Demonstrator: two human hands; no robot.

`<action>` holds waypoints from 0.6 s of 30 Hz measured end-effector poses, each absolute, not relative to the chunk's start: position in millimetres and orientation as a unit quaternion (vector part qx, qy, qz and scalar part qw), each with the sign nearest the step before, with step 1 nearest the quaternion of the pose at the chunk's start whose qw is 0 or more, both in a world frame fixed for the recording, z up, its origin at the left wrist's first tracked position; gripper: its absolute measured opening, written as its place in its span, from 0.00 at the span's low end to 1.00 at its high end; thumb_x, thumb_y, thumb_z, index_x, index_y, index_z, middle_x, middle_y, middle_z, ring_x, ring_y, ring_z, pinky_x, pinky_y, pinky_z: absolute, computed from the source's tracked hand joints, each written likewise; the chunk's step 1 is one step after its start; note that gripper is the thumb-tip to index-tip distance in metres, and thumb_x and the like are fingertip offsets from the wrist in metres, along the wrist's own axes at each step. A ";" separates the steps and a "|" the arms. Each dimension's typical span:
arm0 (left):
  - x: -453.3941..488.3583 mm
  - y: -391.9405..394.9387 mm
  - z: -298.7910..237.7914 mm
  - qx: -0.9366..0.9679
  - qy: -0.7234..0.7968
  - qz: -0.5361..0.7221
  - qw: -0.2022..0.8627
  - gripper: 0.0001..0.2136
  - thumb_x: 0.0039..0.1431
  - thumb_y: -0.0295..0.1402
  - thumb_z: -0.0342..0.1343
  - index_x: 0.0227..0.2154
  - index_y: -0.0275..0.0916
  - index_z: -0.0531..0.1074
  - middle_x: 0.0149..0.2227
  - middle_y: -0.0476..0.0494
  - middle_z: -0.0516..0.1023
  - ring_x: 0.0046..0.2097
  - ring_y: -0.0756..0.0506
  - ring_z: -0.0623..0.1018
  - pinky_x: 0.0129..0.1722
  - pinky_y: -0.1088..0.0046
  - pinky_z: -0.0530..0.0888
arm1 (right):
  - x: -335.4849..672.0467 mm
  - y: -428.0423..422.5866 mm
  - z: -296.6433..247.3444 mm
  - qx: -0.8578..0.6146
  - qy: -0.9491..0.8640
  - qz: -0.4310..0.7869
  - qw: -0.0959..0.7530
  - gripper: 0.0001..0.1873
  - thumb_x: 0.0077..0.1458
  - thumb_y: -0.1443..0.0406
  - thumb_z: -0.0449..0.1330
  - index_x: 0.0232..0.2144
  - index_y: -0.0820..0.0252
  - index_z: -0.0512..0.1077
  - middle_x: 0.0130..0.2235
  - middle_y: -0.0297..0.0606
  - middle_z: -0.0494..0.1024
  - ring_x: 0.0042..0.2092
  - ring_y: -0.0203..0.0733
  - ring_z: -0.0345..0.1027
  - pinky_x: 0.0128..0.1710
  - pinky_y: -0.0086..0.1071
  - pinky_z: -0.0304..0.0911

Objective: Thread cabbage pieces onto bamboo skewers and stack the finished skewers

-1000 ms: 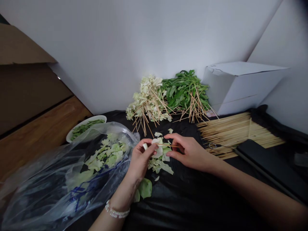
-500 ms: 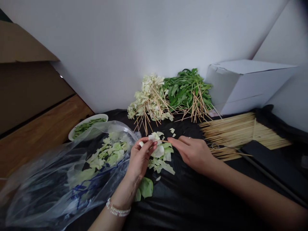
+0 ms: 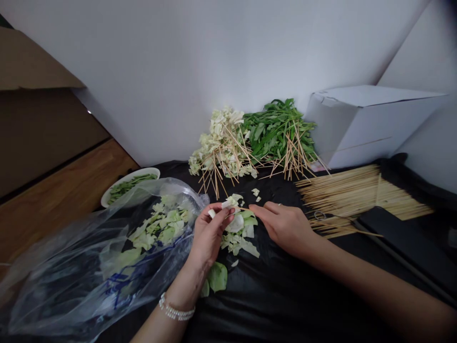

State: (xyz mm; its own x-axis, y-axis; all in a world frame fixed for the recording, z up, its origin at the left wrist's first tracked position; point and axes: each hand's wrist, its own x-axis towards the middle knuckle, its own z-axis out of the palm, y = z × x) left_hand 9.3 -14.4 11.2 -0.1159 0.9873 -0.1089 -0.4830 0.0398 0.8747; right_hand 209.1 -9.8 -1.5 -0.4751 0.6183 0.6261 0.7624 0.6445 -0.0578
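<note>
My left hand (image 3: 210,232) pinches a pale cabbage piece (image 3: 228,203) between thumb and fingers. From the right, my right hand (image 3: 282,222) is closed on a thin wooden skewer (image 3: 244,208), most of it hidden in the fist, its far end at the cabbage piece. Whether the skewer has gone through the piece I cannot tell. Beneath both hands lies a small heap of loose cabbage leaves (image 3: 241,245) on the black plastic sheet (image 3: 271,295). A larger green leaf (image 3: 217,277) rests beside my left wrist.
Left stands a clear plastic bag (image 3: 71,267) of cabbage pieces, with a white bowl (image 3: 104,200) of green pods behind. Skewered cabbage (image 3: 217,136) and skewered leafy greens (image 3: 269,131) are piled against the wall. Loose skewers (image 3: 346,190), a dark flat object (image 3: 403,243) and a white box (image 3: 378,124) occupy the right.
The cabbage piece in my left fingers has turned slightly and looks more bunched. Both hands stay in nearly the same place, and the view has shifted a little.
</note>
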 end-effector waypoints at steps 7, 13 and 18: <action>9.9 -13.7 11.3 0.279 0.401 0.630 0.604 0.12 0.45 0.35 0.70 0.29 0.37 0.75 0.30 0.48 0.81 0.37 0.46 0.83 0.35 0.76 0.78 | 208.5 -10.0 -1.2 -0.415 -0.848 -0.105 0.312 0.17 0.65 0.67 0.49 0.50 0.57 0.74 0.30 0.33 0.75 0.28 0.34 0.67 0.26 0.30 0.52; 6.7 -11.4 11.8 0.257 0.401 0.625 0.618 0.11 0.44 0.34 0.71 0.28 0.36 0.74 0.27 0.48 0.80 0.32 0.49 0.81 0.29 0.79 0.77 | 208.7 -11.0 -1.2 -0.414 -0.854 -0.104 0.297 0.17 0.65 0.67 0.49 0.50 0.57 0.73 0.31 0.34 0.75 0.29 0.35 0.67 0.27 0.30 0.52; 5.1 -10.5 11.7 0.259 0.401 0.620 0.623 0.11 0.41 0.30 0.72 0.29 0.36 0.77 0.29 0.49 0.80 0.30 0.53 0.78 0.28 0.83 0.76 | 209.0 -10.6 -2.0 -0.412 -0.851 -0.115 0.304 0.17 0.65 0.67 0.49 0.49 0.57 0.74 0.30 0.34 0.75 0.28 0.34 0.66 0.26 0.30 0.52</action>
State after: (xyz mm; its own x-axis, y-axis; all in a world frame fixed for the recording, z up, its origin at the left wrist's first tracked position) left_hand 5.1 -10.5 11.7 -0.0892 0.9800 -0.1780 -0.5643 0.0975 0.8198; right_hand 209.0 -10.6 -2.0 -0.4756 0.6316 0.6123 0.7712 0.6342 -0.0552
